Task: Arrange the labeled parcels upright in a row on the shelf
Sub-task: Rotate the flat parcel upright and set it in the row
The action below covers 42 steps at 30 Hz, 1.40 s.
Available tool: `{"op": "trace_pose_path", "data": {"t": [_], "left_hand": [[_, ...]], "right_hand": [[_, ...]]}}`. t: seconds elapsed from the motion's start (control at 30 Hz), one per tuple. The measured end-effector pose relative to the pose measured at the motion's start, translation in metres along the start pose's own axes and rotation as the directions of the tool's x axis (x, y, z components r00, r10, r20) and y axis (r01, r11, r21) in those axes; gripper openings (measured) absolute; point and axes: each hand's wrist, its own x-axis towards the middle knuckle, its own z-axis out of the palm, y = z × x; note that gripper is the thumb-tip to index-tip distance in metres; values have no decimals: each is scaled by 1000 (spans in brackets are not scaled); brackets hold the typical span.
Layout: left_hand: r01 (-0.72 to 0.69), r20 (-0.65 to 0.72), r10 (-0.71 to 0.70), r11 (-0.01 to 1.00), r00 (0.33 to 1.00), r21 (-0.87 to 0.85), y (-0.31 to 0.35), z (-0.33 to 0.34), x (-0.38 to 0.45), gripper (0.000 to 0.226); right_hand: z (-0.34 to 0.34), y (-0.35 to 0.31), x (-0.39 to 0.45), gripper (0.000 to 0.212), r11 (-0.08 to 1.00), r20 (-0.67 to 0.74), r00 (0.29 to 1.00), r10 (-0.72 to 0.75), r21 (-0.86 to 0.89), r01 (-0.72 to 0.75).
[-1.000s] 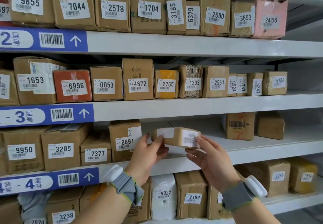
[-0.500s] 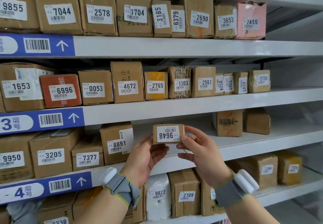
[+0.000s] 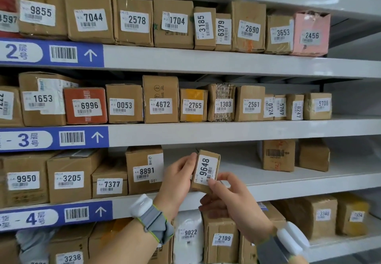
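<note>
Warehouse shelving is filling the whole view, grey metal levels with blue numbered strips, brown labeled boxes standing in rows on each. On the level marked 4, the shelf is carrying a row that is ending at the 8891 box, with open space running to its right as far as two unlabeled-looking boxes well apart at the back. Both hands are holding the small 9648 parcel in the air just over the shelf's front edge, right in that open space and near the 8891 box. The left hand is pressing its fingers against the parcel's left side; the right hand is pinching the lower right corner from below, fingers curled on it. The parcel is standing on end, long axis nearly vertical and tilting slightly right at the top, label facing out with the number reading sideways. The gap it is aimed at is lying straight behind and slightly left of the fingers, so the coming move is likely a short push inward and toward the 8891 box, with the left hand nearer that neighbor and possibly getting squeezed between the two.
</note>
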Motion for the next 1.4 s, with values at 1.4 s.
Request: {"op": "trace_pose_path", "data": {"t": [1.4], "left_hand": [[3,-286,326,654,901,756,-49,-60,-9,9]], "right_hand": [[61,20,90,20,627,69,987,-142,-766,144]]}}
